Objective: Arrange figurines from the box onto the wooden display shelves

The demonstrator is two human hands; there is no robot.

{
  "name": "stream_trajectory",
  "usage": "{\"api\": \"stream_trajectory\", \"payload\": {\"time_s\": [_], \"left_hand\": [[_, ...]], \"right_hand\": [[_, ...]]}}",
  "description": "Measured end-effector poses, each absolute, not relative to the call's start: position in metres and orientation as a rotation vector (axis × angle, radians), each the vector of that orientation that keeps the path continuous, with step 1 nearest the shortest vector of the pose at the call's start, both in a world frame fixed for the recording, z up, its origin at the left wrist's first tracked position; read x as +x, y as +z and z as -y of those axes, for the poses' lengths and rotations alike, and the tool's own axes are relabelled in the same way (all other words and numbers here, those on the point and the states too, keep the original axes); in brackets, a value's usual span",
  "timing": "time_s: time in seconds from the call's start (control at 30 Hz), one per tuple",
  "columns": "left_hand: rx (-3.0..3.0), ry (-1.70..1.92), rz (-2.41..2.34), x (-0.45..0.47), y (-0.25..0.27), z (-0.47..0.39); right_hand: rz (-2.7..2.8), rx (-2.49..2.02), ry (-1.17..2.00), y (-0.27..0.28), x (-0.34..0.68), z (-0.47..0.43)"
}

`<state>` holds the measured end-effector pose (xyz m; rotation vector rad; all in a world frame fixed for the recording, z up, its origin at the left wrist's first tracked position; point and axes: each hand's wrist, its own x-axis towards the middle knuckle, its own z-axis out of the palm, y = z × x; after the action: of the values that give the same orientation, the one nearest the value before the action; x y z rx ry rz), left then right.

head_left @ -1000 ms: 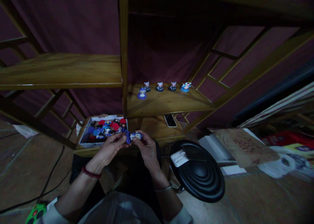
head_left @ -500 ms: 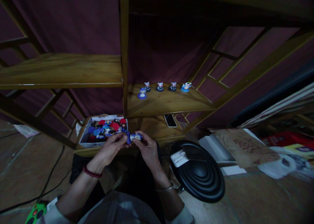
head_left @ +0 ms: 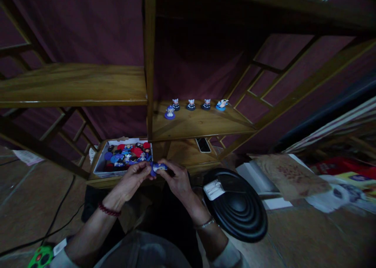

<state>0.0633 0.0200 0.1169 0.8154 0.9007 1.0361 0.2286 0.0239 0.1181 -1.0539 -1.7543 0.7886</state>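
Observation:
A small purple-and-white figurine [head_left: 159, 167] lies sideways between my two hands, just in front of the low shelf. My left hand [head_left: 133, 182] pinches its round purple base. The fingers of my right hand [head_left: 178, 180] close on the figurine's head end. Left of my hands stands a white box [head_left: 101, 158] full of jumbled figurines in red, blue and purple. On the shelf above, a purple figurine [head_left: 169, 112] stands in front of a row with several others, among them a dark-based one [head_left: 191, 105] and a blue-based one [head_left: 222, 105].
The wooden shelf unit [head_left: 149, 56] rises in front of me. A phone [head_left: 203, 144] lies on the low shelf. At right, a black ridged round object [head_left: 239, 205] is on the floor, beside cardboard [head_left: 289, 174]. Cables [head_left: 63, 205] and a green object [head_left: 41, 256] are at lower left.
The figurine has turned about its length between my hands, its face now less visible. My right hand has shifted its grip and its wrist has swung slightly right.

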Motion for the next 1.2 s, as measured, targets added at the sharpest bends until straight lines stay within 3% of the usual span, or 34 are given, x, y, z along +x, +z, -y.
{"api": "stream_trajectory", "payload": {"time_s": [0.33,1.2], "left_hand": [[0.903,1.038,-0.948,0.065,0.122,-0.02],[0.997,1.076,-1.021,0.07,0.128,-0.018]], "right_hand": [[1.732,-1.139,0.714,0.12,0.223,-0.022],[1.479,-1.33,0.89,0.131,0.213,-0.013]]}}
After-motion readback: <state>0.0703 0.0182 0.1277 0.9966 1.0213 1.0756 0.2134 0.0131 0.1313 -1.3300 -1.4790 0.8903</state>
